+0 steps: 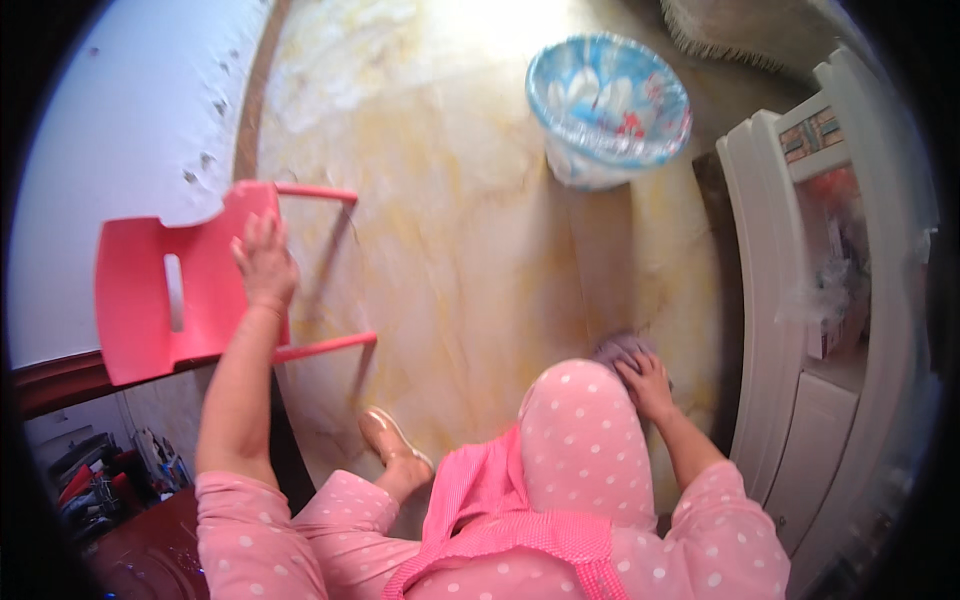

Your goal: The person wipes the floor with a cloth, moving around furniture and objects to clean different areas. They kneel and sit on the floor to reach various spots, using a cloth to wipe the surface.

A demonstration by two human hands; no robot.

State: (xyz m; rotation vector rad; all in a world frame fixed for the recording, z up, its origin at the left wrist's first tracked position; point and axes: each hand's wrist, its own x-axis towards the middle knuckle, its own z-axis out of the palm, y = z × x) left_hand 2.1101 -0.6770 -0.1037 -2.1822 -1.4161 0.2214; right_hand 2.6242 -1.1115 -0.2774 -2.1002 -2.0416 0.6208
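Observation:
A pink plastic chair point(206, 300) stands at the left by the wall, its slotted backrest towards the picture's left edge. My left hand point(266, 262) rests on the chair's seat with its fingers spread. Beside my right knee, down near the marbled floor point(465, 262), my right hand point(646, 381) is on a greyish-purple cloth point(621, 349); the knee hides part of it. A blue and white patterned bin point(600, 161), lined with a clear plastic bag, stands on the floor at the upper right.
A white cabinet point(765, 300) with shelves runs along the right side. Fringed fabric point(720, 34) hangs at the upper right. At the lower left is a dark red glossy piece of furniture point(150, 547), with several small items beside it. A white wall point(135, 135) rises at the left.

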